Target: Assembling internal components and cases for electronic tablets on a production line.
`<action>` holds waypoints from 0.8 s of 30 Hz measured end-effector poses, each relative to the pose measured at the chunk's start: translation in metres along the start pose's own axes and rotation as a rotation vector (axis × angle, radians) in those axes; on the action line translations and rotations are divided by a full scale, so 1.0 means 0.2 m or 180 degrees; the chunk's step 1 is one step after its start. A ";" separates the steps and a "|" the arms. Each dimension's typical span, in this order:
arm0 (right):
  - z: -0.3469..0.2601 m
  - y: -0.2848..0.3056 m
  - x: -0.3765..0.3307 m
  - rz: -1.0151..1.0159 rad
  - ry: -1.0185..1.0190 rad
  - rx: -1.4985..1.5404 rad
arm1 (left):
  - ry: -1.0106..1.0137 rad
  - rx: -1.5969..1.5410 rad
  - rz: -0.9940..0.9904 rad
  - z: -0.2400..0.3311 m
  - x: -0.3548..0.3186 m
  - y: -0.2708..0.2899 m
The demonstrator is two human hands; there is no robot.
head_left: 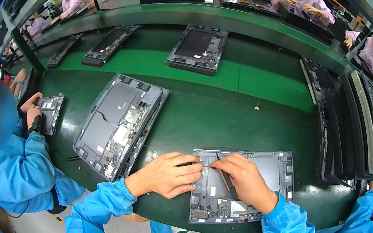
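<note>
An opened tablet-like device (281,175) lies in front of me on the green bench, its circuit board and flat grey inner panels exposed. Over its upper middle, my right hand (245,179) pinches a slender dark tool that looks like tweezers (228,183). My left hand (167,174) is at the device's left edge, fingers curled together around a short dark piece (185,164) whose kind I cannot make out. A thin dark line, perhaps a cable, runs between the two hands' fingertips. My palms and fingers hide part of the device.
A stack of similar opened devices (117,124) sits left of my hands. Farther back lie more devices (198,49), and many stand leaning at the right (359,127). A co-worker (15,151) in blue handles a device at the left; others in pink sit beyond the shelf (261,32).
</note>
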State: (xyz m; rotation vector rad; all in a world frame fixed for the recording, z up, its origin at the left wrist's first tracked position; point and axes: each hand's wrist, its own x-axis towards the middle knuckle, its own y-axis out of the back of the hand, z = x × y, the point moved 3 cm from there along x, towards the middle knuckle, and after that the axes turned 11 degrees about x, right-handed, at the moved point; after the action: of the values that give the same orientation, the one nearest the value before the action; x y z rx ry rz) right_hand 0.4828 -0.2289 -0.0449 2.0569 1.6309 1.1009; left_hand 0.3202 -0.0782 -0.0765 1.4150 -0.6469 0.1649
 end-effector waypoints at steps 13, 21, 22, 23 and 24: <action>0.07 0.01 0.13 -0.0018 -0.0809 0.1396 | 0.0212 -0.0343 0.0068 0.00 0.00 -0.03; 0.07 0.02 0.06 0.0079 -0.1036 0.1579 | 0.0247 -0.0384 0.0277 0.00 0.01 -0.03; 0.07 0.01 0.06 0.0083 -0.1040 0.1578 | 0.0243 -0.0388 0.0276 0.00 0.00 -0.03; 0.06 0.00 0.06 0.0101 -0.0860 0.1401 | 0.0200 -0.0349 0.0320 -0.01 0.00 -0.04; 0.05 0.00 0.06 0.0113 -0.0683 0.1223 | 0.0163 -0.0312 0.0366 -0.01 0.00 -0.04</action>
State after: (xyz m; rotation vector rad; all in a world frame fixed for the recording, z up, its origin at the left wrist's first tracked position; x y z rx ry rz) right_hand 0.4897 -0.2145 -0.0470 2.3480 1.8082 0.5802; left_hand 0.3242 -0.0786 -0.0841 1.2763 -0.6854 0.2563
